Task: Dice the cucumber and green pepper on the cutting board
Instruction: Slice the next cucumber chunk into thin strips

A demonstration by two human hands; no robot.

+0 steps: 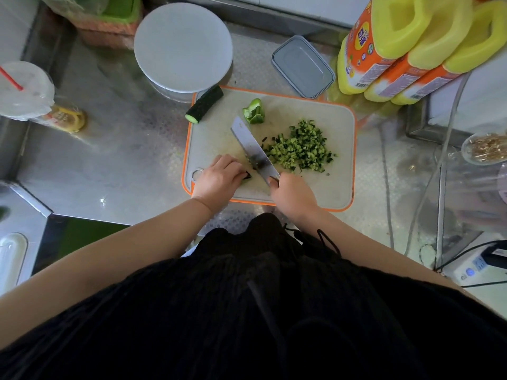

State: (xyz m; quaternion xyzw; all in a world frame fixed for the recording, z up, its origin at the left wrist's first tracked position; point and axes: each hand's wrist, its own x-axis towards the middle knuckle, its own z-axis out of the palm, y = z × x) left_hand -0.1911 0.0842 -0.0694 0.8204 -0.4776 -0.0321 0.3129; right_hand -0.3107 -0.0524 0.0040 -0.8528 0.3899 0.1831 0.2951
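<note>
Two hands busy: left hand (219, 175) curls over a cucumber stub (247, 176), right hand (292, 194) grips the knife (253, 150). Fingertips beside the blade risk a nick.

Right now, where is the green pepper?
In the head view, the green pepper sits uncut at the far side of the cutting board, just beyond the knife tip, between the cucumber piece and the diced pile.

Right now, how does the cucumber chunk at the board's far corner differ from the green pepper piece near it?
The cucumber chunk is dark, cylindrical and hangs off the cutting board edge; the green pepper piece is brighter, hollow, irregular, and lies fully on the board. Both are still undiced.
</note>
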